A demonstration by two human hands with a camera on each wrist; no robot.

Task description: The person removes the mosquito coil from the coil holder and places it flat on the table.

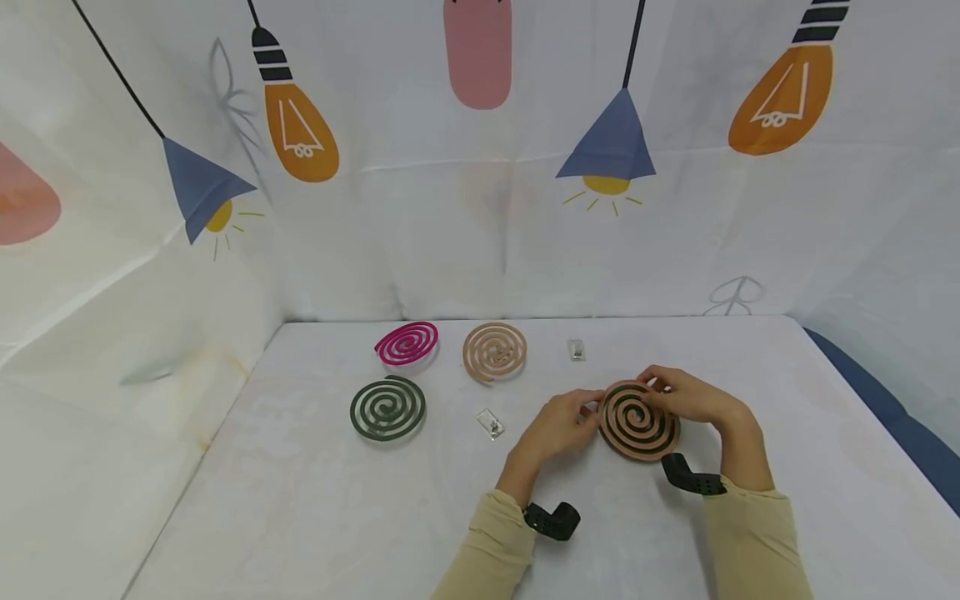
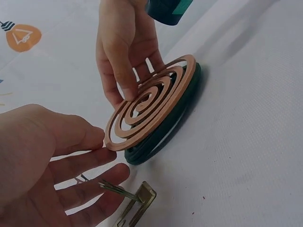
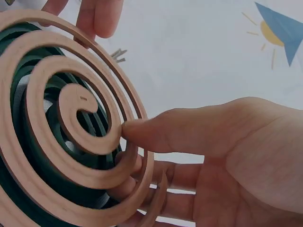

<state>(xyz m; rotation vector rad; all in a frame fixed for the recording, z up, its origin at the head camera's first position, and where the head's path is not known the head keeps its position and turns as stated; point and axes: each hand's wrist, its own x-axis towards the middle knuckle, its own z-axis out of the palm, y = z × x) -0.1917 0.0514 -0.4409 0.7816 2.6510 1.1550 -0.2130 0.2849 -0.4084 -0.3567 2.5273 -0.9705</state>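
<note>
A light-brown mosquito coil (image 1: 637, 457) lies over a dark green mosquito coil (image 2: 173, 128), whose rings show through its gaps. My right hand (image 1: 693, 400) grips the brown coil from the far right, thumb on its upper face and fingers reaching underneath, as the right wrist view shows. At the coil's left edge, my left hand (image 1: 561, 425) pinches the rim between thumb and index finger; its other fingers are spread apart. In the left wrist view, the stacked coils look tilted. A small metal coil stand (image 2: 144, 193) lies just beyond the left fingertips.
To the left on the white table (image 1: 300, 517) lie a pink coil (image 1: 407, 343), another green coil (image 1: 387, 408) and a tan coil (image 1: 495, 350). A second small metal stand (image 1: 576, 350) lies near the back. A printed white cloth (image 1: 420, 233) hangs behind.
</note>
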